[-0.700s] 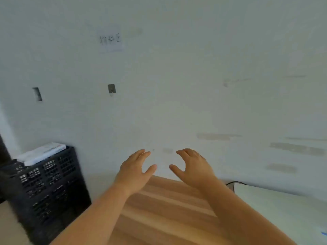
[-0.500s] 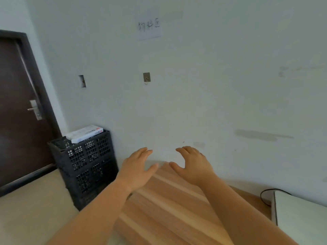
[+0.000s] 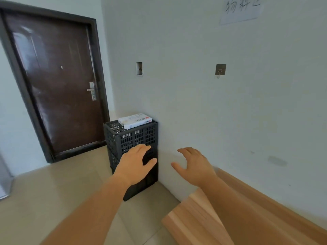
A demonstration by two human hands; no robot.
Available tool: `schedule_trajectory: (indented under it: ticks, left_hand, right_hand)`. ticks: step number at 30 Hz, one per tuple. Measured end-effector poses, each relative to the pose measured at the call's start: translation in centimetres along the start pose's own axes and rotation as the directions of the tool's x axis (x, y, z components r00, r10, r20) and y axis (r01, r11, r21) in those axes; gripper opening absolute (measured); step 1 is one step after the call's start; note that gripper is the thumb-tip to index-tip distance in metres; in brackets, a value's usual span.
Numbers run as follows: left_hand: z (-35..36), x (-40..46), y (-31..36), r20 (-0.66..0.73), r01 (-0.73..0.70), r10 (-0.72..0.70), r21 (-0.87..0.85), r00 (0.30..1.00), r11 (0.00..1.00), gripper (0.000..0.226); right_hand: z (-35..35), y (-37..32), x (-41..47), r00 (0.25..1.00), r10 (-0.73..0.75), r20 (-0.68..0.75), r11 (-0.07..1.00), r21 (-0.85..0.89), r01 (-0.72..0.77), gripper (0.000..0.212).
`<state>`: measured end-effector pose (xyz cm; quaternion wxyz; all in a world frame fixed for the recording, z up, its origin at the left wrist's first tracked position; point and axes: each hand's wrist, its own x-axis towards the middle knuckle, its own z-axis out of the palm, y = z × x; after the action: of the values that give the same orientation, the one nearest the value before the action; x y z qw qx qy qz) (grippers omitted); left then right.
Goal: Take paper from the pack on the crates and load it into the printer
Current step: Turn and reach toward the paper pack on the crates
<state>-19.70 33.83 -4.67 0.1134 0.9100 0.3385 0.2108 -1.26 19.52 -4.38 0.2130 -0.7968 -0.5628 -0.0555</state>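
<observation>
White with small red and dark marks on its side, the flat paper pack [image 3: 134, 120] lies on top of the black crates [image 3: 131, 138] by the wall, while both hands, left hand [image 3: 135, 164] and right hand [image 3: 194, 165], reach out spread and holding nothing.

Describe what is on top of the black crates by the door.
A white paper pack lies flat on the black crates, toward the wall side. The rest of the top shows bare grid. The left hand covers part of the front; the inside cannot be seen.

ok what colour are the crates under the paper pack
Black, with a perforated lattice pattern; the crates show best in the head view, under the white paper pack.
</observation>
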Motion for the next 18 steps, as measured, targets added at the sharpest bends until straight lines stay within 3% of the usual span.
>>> schedule_trajectory:
  ticks: [11,18]
  left_hand:
    - [-0.7,5.8,-16.1,-0.032,0.148,-0.148,0.000,0.988,0.989,0.062]
    - [-3.5,12.9,-25.8,-0.036,0.249,-0.246,0.115,0.969,0.962,0.062]
  right_hand:
    - [10.9,-9.3,15.0,0.989,-0.126,0.080,0.991,0.059,0.122,0.064]
    - [17.2,-13.6,27.8,0.972,-0.224,0.075,0.968,0.135,0.213,0.067]
